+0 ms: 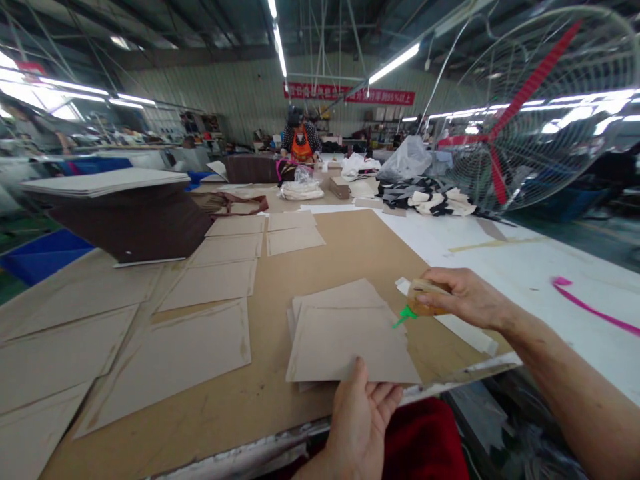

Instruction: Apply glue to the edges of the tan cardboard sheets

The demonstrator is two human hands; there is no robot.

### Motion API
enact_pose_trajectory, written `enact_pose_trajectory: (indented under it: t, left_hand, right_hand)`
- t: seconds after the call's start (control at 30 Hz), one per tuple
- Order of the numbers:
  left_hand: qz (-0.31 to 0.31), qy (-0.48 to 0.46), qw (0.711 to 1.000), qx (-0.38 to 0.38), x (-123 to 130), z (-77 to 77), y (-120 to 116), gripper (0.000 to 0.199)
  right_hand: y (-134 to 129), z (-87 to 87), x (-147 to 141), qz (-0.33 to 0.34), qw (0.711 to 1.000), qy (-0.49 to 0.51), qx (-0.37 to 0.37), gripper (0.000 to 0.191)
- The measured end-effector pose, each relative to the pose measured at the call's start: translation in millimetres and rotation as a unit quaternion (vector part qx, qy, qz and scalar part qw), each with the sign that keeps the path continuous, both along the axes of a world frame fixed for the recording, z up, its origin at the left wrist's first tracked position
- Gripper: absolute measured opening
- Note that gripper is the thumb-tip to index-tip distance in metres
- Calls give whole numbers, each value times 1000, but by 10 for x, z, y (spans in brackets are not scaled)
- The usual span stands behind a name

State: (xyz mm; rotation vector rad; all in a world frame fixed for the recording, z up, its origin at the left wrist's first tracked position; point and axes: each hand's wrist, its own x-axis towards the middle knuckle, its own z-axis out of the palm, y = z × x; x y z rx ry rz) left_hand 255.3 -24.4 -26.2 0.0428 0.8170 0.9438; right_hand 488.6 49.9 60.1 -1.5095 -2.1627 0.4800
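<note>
Panels (pixel 351 337) lie stacked above my left hand (pixel 361 417), thumb over their near edge, hidden fingers beneath; right hand (pixel 463 297) squeezes a bottle (pixel 429 297) beside them, its far side hidden.

You're seeing matt, smooth paper-like sheets (pixel 350 343), a clear plastic bag (pixel 407 159) looking glossy and crinkled
</note>
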Motion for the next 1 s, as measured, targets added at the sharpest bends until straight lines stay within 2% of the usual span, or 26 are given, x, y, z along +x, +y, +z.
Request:
enact_pose_trajectory:
  t: [0.13,0.33,0.53,0.6,0.77,0.83,1.0]
  left_hand:
    - [4,6,1000,-2,-10,-3,10,33]
    - [1,7,1000,-5,-12,33,2,34]
    - [0,18,1000,3,-17,88,6,34]
    - [-1,19,1000,2,-17,77,6,34]
    - [-1,14,1000,15,-17,33,-5,34]
    - [-4,17,1000,17,-17,35,-11,34]
    - [-6,24,999,27,-15,69,-19,35]
  right_hand:
    - [109,-58,-33,-27,999,-7,44,35]
    - [-73,-31,28,1,1000,2,16,37]
    - [-19,-132,19,-40,998,12,48,34]
    - [-104,-125,28,-29,999,18,31,35]
    - [-523,-9,80,8,997,60,-47,32]
    - [-591,-9,93,12,994,84,-67,30]
    - [-449,-135,94,-26,997,65,15,34]
